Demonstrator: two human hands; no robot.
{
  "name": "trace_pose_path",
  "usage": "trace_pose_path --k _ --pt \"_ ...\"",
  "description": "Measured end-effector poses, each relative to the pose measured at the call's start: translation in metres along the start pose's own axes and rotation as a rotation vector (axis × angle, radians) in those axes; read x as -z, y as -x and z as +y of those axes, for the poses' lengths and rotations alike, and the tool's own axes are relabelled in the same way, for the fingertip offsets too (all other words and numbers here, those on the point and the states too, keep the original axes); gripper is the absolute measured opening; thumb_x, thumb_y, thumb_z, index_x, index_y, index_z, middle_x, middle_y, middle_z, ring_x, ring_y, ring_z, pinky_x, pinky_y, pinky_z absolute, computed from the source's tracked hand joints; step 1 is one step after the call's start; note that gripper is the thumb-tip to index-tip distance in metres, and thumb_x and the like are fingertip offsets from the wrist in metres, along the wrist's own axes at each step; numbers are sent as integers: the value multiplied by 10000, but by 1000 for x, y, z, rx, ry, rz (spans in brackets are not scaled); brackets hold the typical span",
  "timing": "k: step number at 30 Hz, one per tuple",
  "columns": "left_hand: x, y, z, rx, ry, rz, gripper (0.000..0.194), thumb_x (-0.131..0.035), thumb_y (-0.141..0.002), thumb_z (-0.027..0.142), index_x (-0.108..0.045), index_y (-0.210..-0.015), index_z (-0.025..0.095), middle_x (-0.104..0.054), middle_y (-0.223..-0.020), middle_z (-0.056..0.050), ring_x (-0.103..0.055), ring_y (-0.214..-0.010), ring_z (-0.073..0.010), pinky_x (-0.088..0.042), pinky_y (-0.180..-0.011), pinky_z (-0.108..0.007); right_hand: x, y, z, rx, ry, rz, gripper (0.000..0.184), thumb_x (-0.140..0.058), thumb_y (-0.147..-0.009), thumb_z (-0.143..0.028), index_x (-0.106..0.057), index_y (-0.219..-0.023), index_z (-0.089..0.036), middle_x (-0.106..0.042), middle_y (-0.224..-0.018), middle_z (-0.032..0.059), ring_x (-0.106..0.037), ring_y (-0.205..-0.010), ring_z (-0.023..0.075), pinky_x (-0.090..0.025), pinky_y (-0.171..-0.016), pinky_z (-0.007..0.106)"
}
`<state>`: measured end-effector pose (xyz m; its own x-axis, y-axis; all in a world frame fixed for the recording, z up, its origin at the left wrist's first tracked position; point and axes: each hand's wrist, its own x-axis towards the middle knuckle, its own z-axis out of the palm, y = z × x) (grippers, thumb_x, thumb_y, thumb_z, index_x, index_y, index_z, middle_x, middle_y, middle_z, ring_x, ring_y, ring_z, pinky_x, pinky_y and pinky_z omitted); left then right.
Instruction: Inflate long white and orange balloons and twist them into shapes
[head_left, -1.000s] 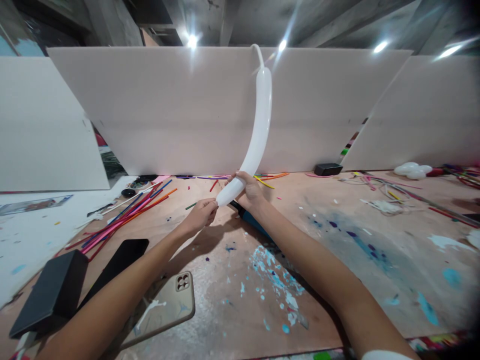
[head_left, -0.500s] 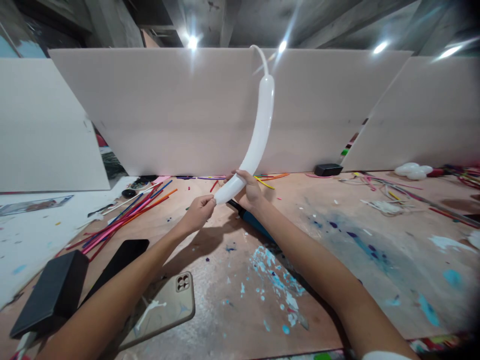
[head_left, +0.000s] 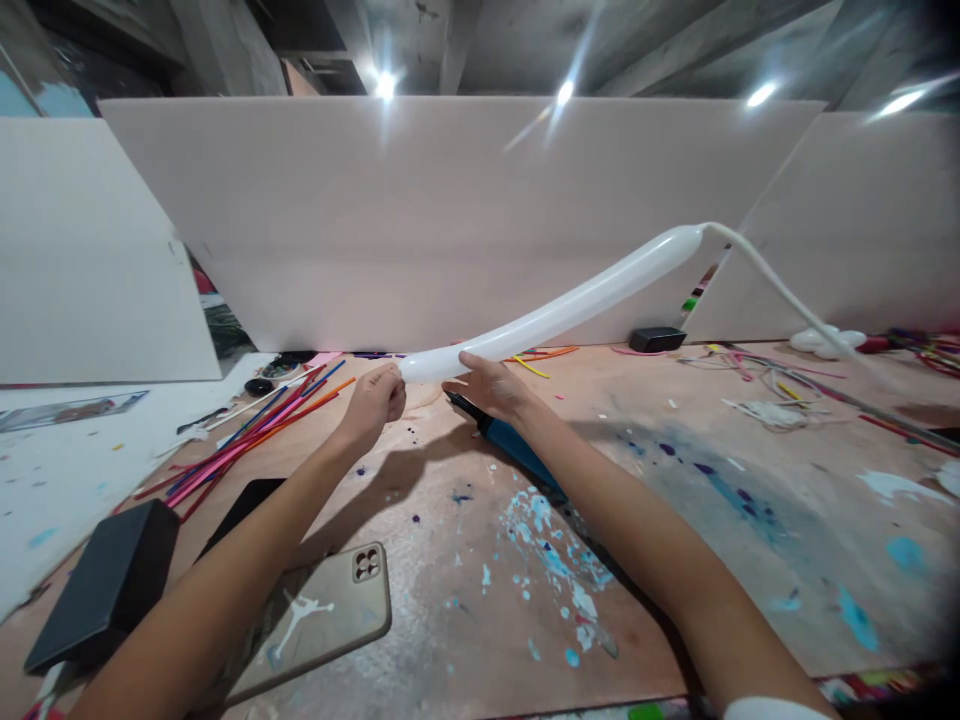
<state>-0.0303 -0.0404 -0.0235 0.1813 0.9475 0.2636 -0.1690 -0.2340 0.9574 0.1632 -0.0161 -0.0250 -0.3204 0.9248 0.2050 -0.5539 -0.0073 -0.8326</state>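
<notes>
Since the earlier frame: balloon (head_left: 555, 310) has swung from near-upright to a shallow slope up to the right; left hand (head_left: 377, 398) has shifted slightly leftward.

Left hand: closed, pinching the balloon's low end. Right hand (head_left: 491, 388): loosely open, thumb touching the balloon's lower side near that end, fingers spread below it. Balloon is held above the far half of the surface (head_left: 450, 660); its thin uninflated tail arcs down toward the far right corner.

Beneath the right hand and forearm: blue tool (head_left: 521, 455), black tip pointing to the far edge and left. Whether the hand touches it: cannot tell. Near the left forearm: phone case (head_left: 345, 620), by the near edge; dark flat item (head_left: 244, 505), partly hidden by the arm; grey box (head_left: 109, 575) further toward the left edge. Beyond these, a bundle of coloured strips (head_left: 247, 440), pink, red, blue and orange.

Blue paint (head_left: 551, 545) marks the surface right of the case. At the far edge, right of centre: black box (head_left: 656, 340). Toward the far right corner: white balloon cluster (head_left: 825, 342). Pale board (head_left: 450, 220) stands along the far edge.
</notes>
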Motion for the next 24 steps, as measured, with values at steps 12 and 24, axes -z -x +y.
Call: trace_pose_path --k 12,24 --pt "-14 13 -17 -91 -362 -216 328 -461 -894 409 -444 -662 178 -368 -521 60 -310 -439 -58 -245 -437 -201 -9 -1 17 60 294 -120 286 -788 -694 -407 -683 -780 -156 -666 -720 9 -609 -664 129 -474 -567 225" --pt "-21 11 -7 163 4 -153 308 -491 -847 407 -362 -655 204 -278 -452 95 -218 -362 -44 -165 -377 -179 -13 3 18 -80 169 -258 482 -761 -691 -575 -699 -974 -190 -725 -870 40 -654 -757 146 -515 -711 267"
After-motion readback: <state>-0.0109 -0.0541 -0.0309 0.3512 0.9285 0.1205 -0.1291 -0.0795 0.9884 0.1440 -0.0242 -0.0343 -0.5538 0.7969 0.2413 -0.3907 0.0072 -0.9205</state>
